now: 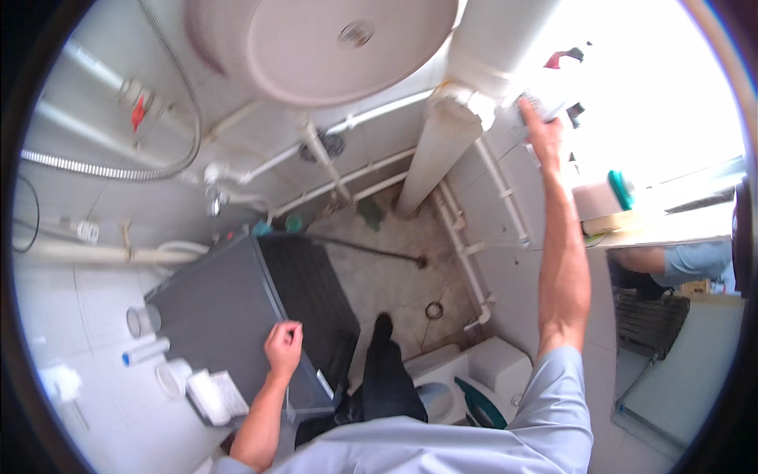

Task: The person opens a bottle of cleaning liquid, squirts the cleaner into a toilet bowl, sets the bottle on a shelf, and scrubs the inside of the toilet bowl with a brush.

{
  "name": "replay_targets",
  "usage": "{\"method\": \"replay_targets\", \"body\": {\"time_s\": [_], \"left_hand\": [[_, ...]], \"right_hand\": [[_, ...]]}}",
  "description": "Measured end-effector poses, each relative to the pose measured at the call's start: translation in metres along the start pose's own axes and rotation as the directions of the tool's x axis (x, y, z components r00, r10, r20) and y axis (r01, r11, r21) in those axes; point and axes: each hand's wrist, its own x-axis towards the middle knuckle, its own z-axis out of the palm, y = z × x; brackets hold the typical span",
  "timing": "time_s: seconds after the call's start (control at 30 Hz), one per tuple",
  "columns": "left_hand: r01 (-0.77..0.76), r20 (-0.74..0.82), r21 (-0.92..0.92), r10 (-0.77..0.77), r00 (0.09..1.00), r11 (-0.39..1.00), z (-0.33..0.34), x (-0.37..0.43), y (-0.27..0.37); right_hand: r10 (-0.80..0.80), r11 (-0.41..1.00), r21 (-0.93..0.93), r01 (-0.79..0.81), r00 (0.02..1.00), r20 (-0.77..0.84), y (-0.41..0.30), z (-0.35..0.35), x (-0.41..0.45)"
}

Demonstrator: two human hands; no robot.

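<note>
My right hand [546,137] is stretched out to the bright window sill at the upper right. Its fingers are round a whitish item [536,106] with a ribbed part; glare hides most of its shape. Small dark and red things stand beyond it in the glare. Nearer my forearm, a pale container with a green cap [620,189] sits on the sill. My left hand [284,346] is curled with nothing visible in it. It is above the front edge of a dark grey washing machine or cabinet [219,308], apparently not resting on it.
A pink washbasin [331,65] juts out ahead, beside a thick white drainpipe [441,148]. Jars and tubs [174,378] line the grey top's left side. A toilet with a green-lined lid [479,403] is low right. A mirror [669,332] hangs on the right wall.
</note>
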Motion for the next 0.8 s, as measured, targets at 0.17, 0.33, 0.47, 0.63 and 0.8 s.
{"method": "replay_targets", "body": {"time_s": [0.17, 0.33, 0.47, 0.63, 0.8], "left_hand": [[-0.036, 0.007, 0.038, 0.036, 0.999, 0.999, 0.000, -0.005, -0.007], [-0.041, 0.006, 0.069, 0.041, 0.999, 0.997, -0.001, -0.002, 0.002], [-0.023, 0.009, 0.095, 0.022, 1.000, 0.995, -0.002, -0.002, 0.001], [-0.005, 0.024, 0.153, 0.001, 1.000, 0.988, -0.001, 0.002, 0.005], [-0.048, 0.033, 0.219, 0.042, 0.999, 0.975, -0.003, 0.000, -0.003]], "right_hand": [[0.027, 0.996, 0.083, -0.030, 0.999, 0.035, -0.028, 0.003, -0.011], [0.009, 0.996, -0.084, -0.005, 0.999, 0.043, -0.048, 0.006, -0.008], [-0.044, 0.997, -0.064, 0.045, 0.999, 0.012, -0.052, 0.011, -0.007], [-0.073, 0.997, -0.029, 0.074, 0.997, 0.037, -0.058, 0.017, -0.003], [-0.020, 0.997, -0.071, 0.021, 1.000, 0.015, -0.071, 0.032, 0.005]]}}
